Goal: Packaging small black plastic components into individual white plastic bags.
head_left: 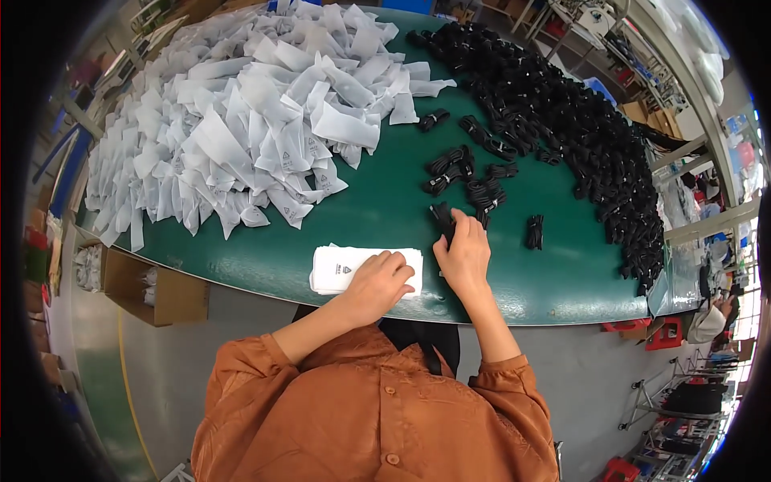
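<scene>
Left hand (376, 287), bent over white bag stack (331, 268), near centre, grip unclear; right hand (467, 255), pinching black cable bundle (440, 214), right of stack; possible bag slippage from sideways palm pressure.

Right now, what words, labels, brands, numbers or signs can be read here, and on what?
None can be read clearly.
Stacked white pouches: dark triangular mark and print, too small to read.
Heaped pouches: similar marks on some, too small.
Black cable bundles: no legible text.
</scene>
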Action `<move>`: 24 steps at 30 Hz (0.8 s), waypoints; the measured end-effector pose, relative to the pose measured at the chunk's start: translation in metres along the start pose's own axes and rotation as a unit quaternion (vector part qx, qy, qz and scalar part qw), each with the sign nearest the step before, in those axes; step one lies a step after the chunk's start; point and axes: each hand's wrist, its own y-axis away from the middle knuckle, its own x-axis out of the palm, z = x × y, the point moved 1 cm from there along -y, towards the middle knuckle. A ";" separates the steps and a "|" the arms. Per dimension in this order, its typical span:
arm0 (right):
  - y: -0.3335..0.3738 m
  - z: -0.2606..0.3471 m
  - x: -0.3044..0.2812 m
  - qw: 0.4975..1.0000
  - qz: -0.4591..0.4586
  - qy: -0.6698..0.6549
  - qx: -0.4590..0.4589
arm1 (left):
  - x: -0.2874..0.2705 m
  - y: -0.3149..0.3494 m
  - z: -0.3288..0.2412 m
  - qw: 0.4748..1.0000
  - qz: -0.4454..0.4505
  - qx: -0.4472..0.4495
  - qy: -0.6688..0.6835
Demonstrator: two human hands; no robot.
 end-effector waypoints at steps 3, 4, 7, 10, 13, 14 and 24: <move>0.022 0.002 -0.015 0.991 0.015 -0.127 0.026 | 0.009 0.002 0.003 1.000 -0.022 0.009 -0.018; 0.028 0.004 -0.019 0.972 0.051 -0.215 0.077 | 0.006 0.002 0.002 0.999 -0.029 -0.006 -0.019; 0.039 0.011 -0.028 0.979 0.018 -0.199 0.041 | -0.003 -0.006 -0.007 0.998 -0.051 -0.025 -0.009; 0.049 0.011 -0.030 0.983 0.031 -0.174 0.040 | 0.007 -0.010 -0.005 0.998 -0.059 -0.019 -0.006; 0.056 0.008 -0.030 0.990 0.054 -0.126 0.038 | 0.013 -0.012 -0.002 0.998 -0.053 -0.018 -0.009; 0.059 0.006 -0.029 0.992 0.069 -0.096 0.038 | 0.014 -0.013 -0.001 0.998 -0.056 -0.027 -0.004; 0.065 0.007 -0.043 0.983 0.152 -0.097 0.042 | 0.004 -0.014 -0.004 0.994 -0.037 -0.081 0.057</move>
